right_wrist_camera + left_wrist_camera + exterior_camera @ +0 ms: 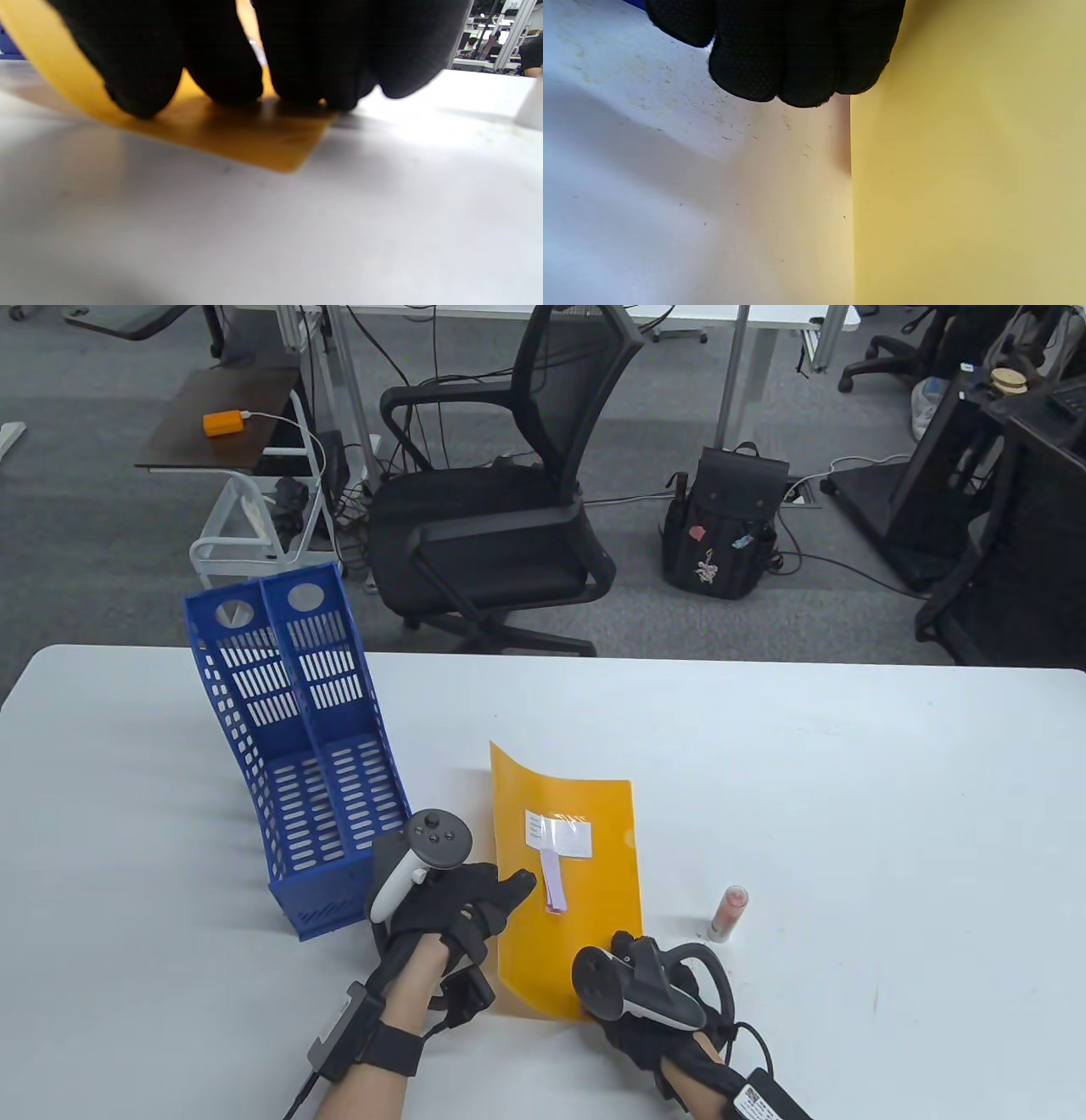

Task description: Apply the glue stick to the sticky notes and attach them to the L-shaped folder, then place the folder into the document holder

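Orange folder, label unreadable | left grip flat on it | right grip pinches corner

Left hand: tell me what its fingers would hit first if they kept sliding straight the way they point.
The left hand points right across the yellow folder. Straight on, its fingertips would probably meet the pale sticky note lying on the folder. The gap is small, though height above the sheet is unclear.

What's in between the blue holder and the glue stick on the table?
The yellow folder, with a pale sticky note on it, lies between the blue holder and the glue stick. The table view shows it.
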Demonstrator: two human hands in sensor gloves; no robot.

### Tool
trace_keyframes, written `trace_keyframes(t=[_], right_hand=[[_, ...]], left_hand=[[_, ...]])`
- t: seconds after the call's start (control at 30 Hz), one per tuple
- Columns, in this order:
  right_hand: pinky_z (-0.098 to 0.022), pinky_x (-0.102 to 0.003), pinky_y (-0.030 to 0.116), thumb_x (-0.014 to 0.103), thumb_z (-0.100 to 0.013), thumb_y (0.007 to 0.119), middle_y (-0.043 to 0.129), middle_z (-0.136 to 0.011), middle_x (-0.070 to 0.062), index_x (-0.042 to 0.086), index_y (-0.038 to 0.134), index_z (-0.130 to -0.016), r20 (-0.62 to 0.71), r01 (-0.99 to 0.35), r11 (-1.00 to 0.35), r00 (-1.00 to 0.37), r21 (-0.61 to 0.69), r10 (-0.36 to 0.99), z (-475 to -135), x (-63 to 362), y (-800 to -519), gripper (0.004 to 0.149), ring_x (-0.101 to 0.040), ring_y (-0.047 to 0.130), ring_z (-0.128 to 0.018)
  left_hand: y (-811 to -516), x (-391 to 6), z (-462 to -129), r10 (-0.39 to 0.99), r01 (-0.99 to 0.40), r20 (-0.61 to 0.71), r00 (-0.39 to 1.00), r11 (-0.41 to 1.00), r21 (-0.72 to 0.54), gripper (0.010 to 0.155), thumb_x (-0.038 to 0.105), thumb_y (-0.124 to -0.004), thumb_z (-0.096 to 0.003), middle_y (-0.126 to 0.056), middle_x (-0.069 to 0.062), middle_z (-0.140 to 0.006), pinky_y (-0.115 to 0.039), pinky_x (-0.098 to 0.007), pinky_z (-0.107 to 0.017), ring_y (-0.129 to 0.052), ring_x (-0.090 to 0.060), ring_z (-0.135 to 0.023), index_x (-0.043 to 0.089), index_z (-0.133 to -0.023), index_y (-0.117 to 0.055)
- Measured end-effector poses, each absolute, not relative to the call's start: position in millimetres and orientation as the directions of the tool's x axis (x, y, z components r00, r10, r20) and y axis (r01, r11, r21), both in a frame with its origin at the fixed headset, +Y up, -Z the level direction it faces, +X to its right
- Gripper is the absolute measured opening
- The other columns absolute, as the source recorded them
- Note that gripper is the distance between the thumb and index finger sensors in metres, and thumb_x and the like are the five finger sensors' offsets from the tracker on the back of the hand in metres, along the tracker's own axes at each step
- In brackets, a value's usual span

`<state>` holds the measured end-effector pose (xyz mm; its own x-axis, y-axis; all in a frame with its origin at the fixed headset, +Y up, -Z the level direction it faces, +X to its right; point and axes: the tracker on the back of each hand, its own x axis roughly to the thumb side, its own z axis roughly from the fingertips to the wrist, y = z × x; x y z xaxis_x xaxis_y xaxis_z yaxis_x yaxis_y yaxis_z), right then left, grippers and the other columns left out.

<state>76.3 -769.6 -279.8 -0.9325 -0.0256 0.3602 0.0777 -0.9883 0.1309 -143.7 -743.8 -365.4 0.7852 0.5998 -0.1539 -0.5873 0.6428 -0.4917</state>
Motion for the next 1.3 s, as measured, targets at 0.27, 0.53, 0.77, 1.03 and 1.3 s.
trace_keyframes(t=[0.27, 0.53, 0.77, 1.03, 1.3], right_hand=[[-0.053, -0.058, 0.076, 0.045, -0.042, 0.086, 0.078, -0.094, -0.027, 0.011, 0.083, -0.089, 0.346, 0.068, -0.989, -0.938, 0.128, -0.02, -279.9, 77.2, -769.3, 0.057, -0.049, 0.082, -0.079], [-0.053, -0.058, 0.075, 0.045, -0.042, 0.087, 0.077, -0.095, -0.025, 0.012, 0.083, -0.089, 0.326, 0.053, -0.99, -0.945, 0.134, -0.006, -280.3, 78.1, -769.3, 0.058, -0.048, 0.082, -0.08], [-0.055, -0.06, 0.072, 0.048, -0.044, 0.083, 0.078, -0.097, -0.022, 0.015, 0.085, -0.089, 0.28, -0.018, -0.988, -0.958, 0.152, 0.06, -283.2, 87.1, -765.7, 0.056, -0.046, 0.081, -0.083], [-0.046, -0.056, 0.079, 0.05, -0.044, 0.08, 0.078, -0.095, -0.025, 0.009, 0.082, -0.092, 0.285, -0.243, -0.962, -0.938, -0.126, 0.2, -276.3, 108.3, -738.7, 0.063, -0.043, 0.093, -0.068], [-0.044, -0.056, 0.08, 0.051, -0.044, 0.079, 0.08, -0.093, -0.025, 0.008, 0.084, -0.09, 0.293, -0.282, -0.947, -0.928, -0.153, 0.229, -275.2, 113.2, -736.0, 0.062, -0.042, 0.095, -0.065]], left_hand=[[-738.4, -146.4, -364.1, 0.502, -0.461, -0.054, 0.863, 0.741, -0.489, 0.04, 0.046, -0.075, -0.0524, -0.093, -0.01, -0.081, -0.063, -0.06, -0.067, -0.089, -0.032, -0.076, 0.024, -0.083, -0.088], [-718.5, -137.6, -356.7, 0.376, -0.27, 0.116, 0.919, 0.818, -0.508, 0.037, 0.045, -0.083, -0.0493, -0.092, -0.006, -0.067, -0.069, -0.058, -0.062, -0.09, -0.026, -0.06, 0.029, -0.083, -0.087], [-710.8, -137.2, -348.1, 0.384, -0.251, 0.191, 0.903, 0.833, -0.493, 0.038, 0.045, -0.083, -0.0492, -0.102, 0.0, -0.028, -0.086, -0.045, -0.035, -0.099, -0.017, -0.021, 0.022, -0.079, -0.09], [-665.6, -178.3, -330.7, 0.601, -0.549, 0.201, 0.773, 0.794, -0.262, 0.037, 0.045, -0.083, -0.0479, -0.106, 0.001, -0.031, -0.086, -0.047, -0.039, -0.102, -0.019, -0.026, 0.024, -0.077, -0.093], [-583.6, -236.5, -291.7, 0.575, -0.603, 0.202, 0.793, 0.788, 0.126, 0.038, 0.044, -0.083, -0.0483, -0.106, -0.001, -0.033, -0.086, -0.047, -0.039, -0.102, -0.019, -0.027, 0.023, -0.079, -0.091]])
